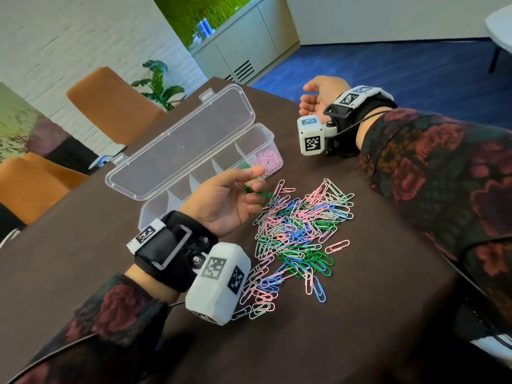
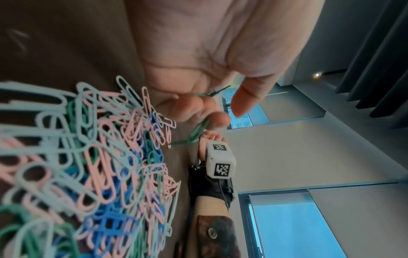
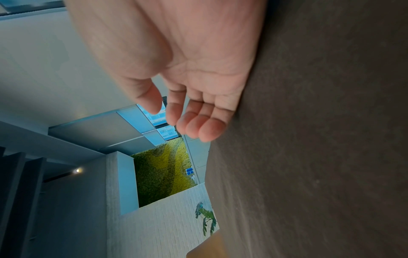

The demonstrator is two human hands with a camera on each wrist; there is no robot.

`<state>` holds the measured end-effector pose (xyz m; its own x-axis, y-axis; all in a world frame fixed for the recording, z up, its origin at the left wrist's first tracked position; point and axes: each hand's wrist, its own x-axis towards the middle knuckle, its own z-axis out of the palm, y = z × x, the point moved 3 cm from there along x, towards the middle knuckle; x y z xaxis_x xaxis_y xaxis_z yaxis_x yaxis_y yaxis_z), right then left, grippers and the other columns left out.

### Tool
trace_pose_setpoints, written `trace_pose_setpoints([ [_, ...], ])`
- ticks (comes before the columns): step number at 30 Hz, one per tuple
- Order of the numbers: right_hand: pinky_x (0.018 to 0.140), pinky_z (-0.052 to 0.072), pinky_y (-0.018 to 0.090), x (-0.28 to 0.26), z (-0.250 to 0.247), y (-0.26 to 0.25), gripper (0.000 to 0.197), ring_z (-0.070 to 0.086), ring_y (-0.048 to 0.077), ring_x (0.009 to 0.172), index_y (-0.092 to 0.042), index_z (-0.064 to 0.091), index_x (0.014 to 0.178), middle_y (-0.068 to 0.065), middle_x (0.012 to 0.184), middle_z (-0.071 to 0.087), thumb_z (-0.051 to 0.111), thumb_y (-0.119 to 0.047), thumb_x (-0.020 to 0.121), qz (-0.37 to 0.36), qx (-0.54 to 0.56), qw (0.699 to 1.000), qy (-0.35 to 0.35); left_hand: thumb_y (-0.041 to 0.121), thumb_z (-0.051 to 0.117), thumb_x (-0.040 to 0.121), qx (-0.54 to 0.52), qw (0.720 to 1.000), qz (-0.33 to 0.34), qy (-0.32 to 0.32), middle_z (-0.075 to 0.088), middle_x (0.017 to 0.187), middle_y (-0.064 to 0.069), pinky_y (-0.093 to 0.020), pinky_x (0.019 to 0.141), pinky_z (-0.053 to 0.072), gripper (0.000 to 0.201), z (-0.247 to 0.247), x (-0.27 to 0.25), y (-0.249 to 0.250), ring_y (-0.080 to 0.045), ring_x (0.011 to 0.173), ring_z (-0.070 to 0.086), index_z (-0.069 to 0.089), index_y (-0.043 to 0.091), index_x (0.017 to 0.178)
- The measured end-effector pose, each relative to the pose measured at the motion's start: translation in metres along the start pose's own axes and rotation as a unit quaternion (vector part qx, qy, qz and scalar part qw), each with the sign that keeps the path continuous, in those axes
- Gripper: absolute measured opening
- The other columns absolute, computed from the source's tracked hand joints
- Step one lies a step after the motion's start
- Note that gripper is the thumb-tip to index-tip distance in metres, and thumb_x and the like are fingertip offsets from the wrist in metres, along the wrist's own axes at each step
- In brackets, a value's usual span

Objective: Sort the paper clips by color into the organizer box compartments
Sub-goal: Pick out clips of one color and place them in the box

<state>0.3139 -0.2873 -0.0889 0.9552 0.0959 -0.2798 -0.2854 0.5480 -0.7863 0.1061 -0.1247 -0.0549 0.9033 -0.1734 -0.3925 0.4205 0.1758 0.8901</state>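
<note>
Head view is showing a dark brown table (image 1: 318, 328) edged by orange chairs (image 1: 110, 106) and blue carpet (image 1: 401, 65). The left hand (image 1: 224, 200) is pinching green paper clips (image 1: 253, 190) between the mixed pile (image 1: 296, 234) and the organizer box (image 1: 194, 151). The right hand (image 1: 318, 97) is lying empty, fingers loosely curled.

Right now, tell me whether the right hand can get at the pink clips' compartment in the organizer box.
Probably yes. The right hand rests open and holds nothing, the organizer box has its lid open, and only bare table lies between the hand and the pink clips in the near end compartment.
</note>
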Motion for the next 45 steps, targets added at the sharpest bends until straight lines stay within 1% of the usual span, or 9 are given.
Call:
trace_pose_setpoints([
  [6, 0.056, 0.051, 0.026, -0.001, 0.0, 0.0, 0.007, 0.054, 0.019, 0.055, -0.005, 0.056, 0.083, 0.008, 0.07, 0.056, 0.051, -0.008, 0.085, 0.0, 0.005, 1.0, 0.002, 0.01, 0.049, 0.087, 0.217, 0.973, 0.03, 0.067, 0.03, 0.052, 0.006, -0.014, 0.04, 0.022, 0.012, 0.008, 0.004, -0.005, -0.005, 0.043, 0.026, 0.051, 0.014, 0.076],
  [15, 0.057, 0.052, 0.027, 0.0, 0.0, 0.0, 0.008, 0.055, 0.019, 0.057, -0.004, 0.057, 0.086, 0.008, 0.071, 0.058, 0.052, -0.01, 0.085, -0.003, -0.003, 1.0, -0.001, 0.018, 0.071, 0.083, 0.698, 0.712, 0.068, -0.032, 0.039, 0.041, 0.013, -0.028, 0.059, 0.039, 0.009, 0.024, 0.006, 0.008, -0.005, 0.046, 0.035, 0.063, 0.017, 0.084],
  [19, 0.054, 0.05, 0.026, 0.0, 0.001, 0.0, 0.007, 0.053, 0.019, 0.056, -0.004, 0.055, 0.084, 0.008, 0.07, 0.056, 0.052, -0.01, 0.086, -0.002, 0.001, 1.0, -0.006, 0.017, 0.07, 0.083, 0.745, 0.662, 0.069, -0.051, 0.043, 0.04, 0.018, -0.014, 0.049, 0.029, 0.017, 0.032, 0.011, 0.004, -0.002, 0.044, 0.039, 0.057, 0.018, 0.072],
  [22, 0.055, 0.05, 0.027, 0.0, 0.0, 0.0, 0.007, 0.054, 0.02, 0.057, -0.006, 0.056, 0.083, 0.008, 0.071, 0.057, 0.052, -0.01, 0.086, 0.0, 0.006, 1.0, -0.006, 0.019, 0.069, 0.084, 0.719, 0.691, 0.063, -0.041, 0.042, 0.045, 0.013, -0.013, 0.05, 0.029, 0.022, 0.025, 0.013, 0.005, -0.003, 0.045, 0.035, 0.054, 0.02, 0.069],
  [28, 0.055, 0.05, 0.027, 0.0, 0.0, 0.0, 0.006, 0.054, 0.02, 0.055, -0.005, 0.056, 0.086, 0.009, 0.069, 0.057, 0.052, -0.009, 0.086, -0.004, 0.01, 1.0, -0.005, 0.01, 0.066, 0.073, 0.401, 0.914, 0.049, -0.021, 0.057, 0.058, 0.007, -0.013, 0.044, 0.027, 0.014, 0.004, 0.008, 0.005, -0.005, 0.049, 0.035, 0.056, 0.016, 0.066],
  [31, 0.054, 0.051, 0.027, 0.001, -0.001, 0.0, 0.009, 0.056, 0.02, 0.055, -0.004, 0.057, 0.091, 0.009, 0.069, 0.058, 0.053, -0.009, 0.085, -0.003, 0.008, 1.0, -0.003, 0.005, 0.08, 0.059, 0.208, 0.976, 0.056, -0.041, 0.062, 0.066, 0.0, -0.013, 0.044, 0.029, 0.022, -0.006, 0.007, 0.004, -0.004, 0.047, 0.038, 0.062, 0.018, 0.061],
  [40, 0.057, 0.051, 0.027, 0.004, 0.0, 0.001, 0.007, 0.054, 0.019, 0.056, -0.003, 0.056, 0.083, 0.008, 0.069, 0.056, 0.052, -0.009, 0.085, -0.001, 0.002, 1.0, -0.002, 0.014, 0.085, 0.054, -0.067, 0.993, 0.025, -0.091, 0.057, 0.072, -0.004, -0.02, 0.051, 0.047, 0.034, -0.001, 0.01, 0.003, -0.014, 0.058, 0.056, 0.069, 0.007, 0.084],
  [43, 0.057, 0.051, 0.028, 0.004, -0.001, 0.0, 0.006, 0.054, 0.019, 0.056, -0.003, 0.056, 0.085, 0.008, 0.069, 0.056, 0.052, -0.008, 0.085, -0.006, 0.002, 1.0, -0.003, 0.012, 0.066, 0.074, 0.129, 0.99, 0.049, -0.02, 0.051, 0.063, 0.001, -0.016, 0.044, 0.038, 0.007, 0.003, 0.014, 0.006, -0.009, 0.05, 0.048, 0.06, 0.012, 0.075],
  [45, 0.057, 0.051, 0.028, 0.004, -0.001, 0.0, 0.006, 0.054, 0.019, 0.054, -0.004, 0.056, 0.084, 0.009, 0.068, 0.056, 0.052, -0.008, 0.085, -0.008, 0.002, 1.0, -0.001, 0.014, 0.058, 0.086, 0.388, 0.918, 0.083, 0.006, 0.047, 0.057, 0.007, -0.015, 0.044, 0.032, 0.01, 0.01, 0.018, 0.014, -0.006, 0.048, 0.041, 0.056, 0.017, 0.076],
])
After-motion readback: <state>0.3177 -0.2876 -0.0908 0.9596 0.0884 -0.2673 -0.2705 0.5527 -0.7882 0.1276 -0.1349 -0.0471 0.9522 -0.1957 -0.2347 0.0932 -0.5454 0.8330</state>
